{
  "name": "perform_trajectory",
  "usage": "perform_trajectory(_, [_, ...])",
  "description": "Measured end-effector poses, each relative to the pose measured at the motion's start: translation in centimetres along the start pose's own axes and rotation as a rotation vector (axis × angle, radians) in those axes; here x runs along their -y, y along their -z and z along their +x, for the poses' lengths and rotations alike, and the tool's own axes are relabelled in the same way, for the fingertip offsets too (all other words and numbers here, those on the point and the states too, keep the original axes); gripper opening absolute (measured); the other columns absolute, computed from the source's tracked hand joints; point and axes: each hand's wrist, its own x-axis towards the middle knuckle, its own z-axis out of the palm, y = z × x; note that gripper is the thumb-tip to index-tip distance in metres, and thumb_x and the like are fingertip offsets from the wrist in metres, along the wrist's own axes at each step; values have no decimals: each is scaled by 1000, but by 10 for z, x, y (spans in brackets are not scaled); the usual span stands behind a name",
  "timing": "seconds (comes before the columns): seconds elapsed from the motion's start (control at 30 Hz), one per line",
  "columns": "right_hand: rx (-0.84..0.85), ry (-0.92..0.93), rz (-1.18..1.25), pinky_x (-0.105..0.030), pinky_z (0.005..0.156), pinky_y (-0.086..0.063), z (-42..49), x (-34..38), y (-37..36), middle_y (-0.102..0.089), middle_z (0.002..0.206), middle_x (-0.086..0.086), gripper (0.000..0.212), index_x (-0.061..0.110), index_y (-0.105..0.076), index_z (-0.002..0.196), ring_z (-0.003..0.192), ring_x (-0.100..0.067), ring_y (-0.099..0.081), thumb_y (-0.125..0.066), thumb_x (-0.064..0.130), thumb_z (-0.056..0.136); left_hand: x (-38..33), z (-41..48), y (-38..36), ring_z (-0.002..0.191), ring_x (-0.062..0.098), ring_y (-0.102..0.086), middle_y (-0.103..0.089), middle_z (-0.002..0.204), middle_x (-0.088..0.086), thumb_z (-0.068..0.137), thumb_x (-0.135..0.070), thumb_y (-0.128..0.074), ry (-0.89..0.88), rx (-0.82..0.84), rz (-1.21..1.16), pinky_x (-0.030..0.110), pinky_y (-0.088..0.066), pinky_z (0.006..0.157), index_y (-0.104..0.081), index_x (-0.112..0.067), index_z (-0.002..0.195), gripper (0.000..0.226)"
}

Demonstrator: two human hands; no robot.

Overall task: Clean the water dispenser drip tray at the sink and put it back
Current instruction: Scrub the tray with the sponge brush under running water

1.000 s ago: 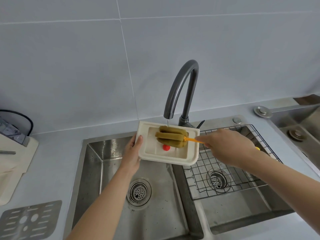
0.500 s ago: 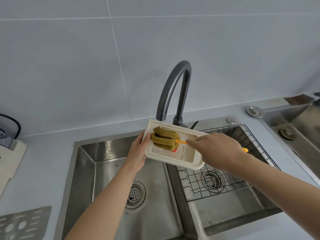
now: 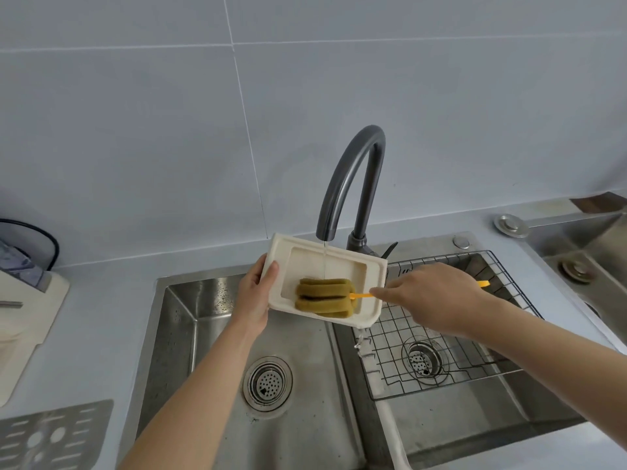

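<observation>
A cream drip tray (image 3: 305,259) is held tilted over the double sink (image 3: 203,334), under the dark faucet (image 3: 353,184). A thin stream of water falls from the spout into it. My left hand (image 3: 254,296) grips the tray's left edge. My right hand (image 3: 431,296) holds the orange handle of a brush with an olive sponge head (image 3: 322,297). The sponge head lies inside the tray near its front edge. Water drips off the tray's front right corner.
A wire rack (image 3: 441,351) sits in the right basin. A perforated metal grille (image 3: 51,435) lies on the counter at the lower left. A cream appliance (image 3: 23,317) with a black cord stands at the left edge. Another steel basin (image 3: 590,252) is at the far right.
The sponge head has moved from the tray's back part toward its front edge. The red spot in the tray is hidden now. The tray stays under the faucet.
</observation>
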Motion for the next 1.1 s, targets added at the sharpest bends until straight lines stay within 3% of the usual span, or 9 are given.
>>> perform_trajectory(0.1, [-22,18,-5,-33,74,-46,-1,-1,1,-56,129,7,66,30,-23,145,107,-24,-58,-34,-3,89,-4,-5,5,93,23,-57,-62,98,3,92,-19,-46,-24,-39,-14,38,-49,78,-58,-22,105,18])
perform_trajectory(0.33, [5,-83,-14,-31,75,-48,-6,-11,0,-57,128,8,59,31,-33,138,108,-24,-59,-33,-1,89,-10,-10,27,90,19,-58,-63,97,0,93,-17,-45,-66,-90,-12,35,-48,77,-61,-27,96,19])
perform_trajectory(0.47, [-81,-151,73,-30,75,-46,-4,-12,4,-55,133,10,70,39,-23,144,107,-24,-59,-31,-2,88,-14,-12,26,85,14,-60,-63,95,-3,93,-19,-44,-83,-94,7,27,-54,63,-60,-30,94,19])
perform_trajectory(0.6, [-129,-184,96,-34,77,-51,5,-5,3,-59,128,5,66,36,-26,142,103,-25,-60,-33,-2,88,-14,-12,25,91,20,-58,-61,99,0,92,-22,-46,-68,-95,25,37,-49,72,-60,-31,97,17])
perform_trajectory(0.83, [-79,-170,48,-36,78,-48,10,11,-3,-58,129,2,57,23,-29,140,107,-29,-59,-37,-1,89,-18,-14,28,92,21,-55,-61,95,0,92,-17,-47,-140,-118,36,36,-46,75,-58,-22,102,16])
perform_trajectory(0.93, [-57,-158,-13,-35,70,-43,10,15,-6,-63,114,-2,55,19,-30,139,100,-30,-61,-38,-2,89,-19,-14,29,95,20,-55,-61,96,-1,91,-14,-48,-164,-141,52,34,-46,80,-56,-17,109,20])
perform_trajectory(1.1, [15,-113,-74,-32,65,-40,8,25,-8,-62,95,-4,41,14,-42,127,80,-25,-55,-40,-2,90,-18,-14,29,92,18,-55,-62,95,-2,91,-14,-49,-178,-183,91,30,-46,76,-56,-18,107,18])
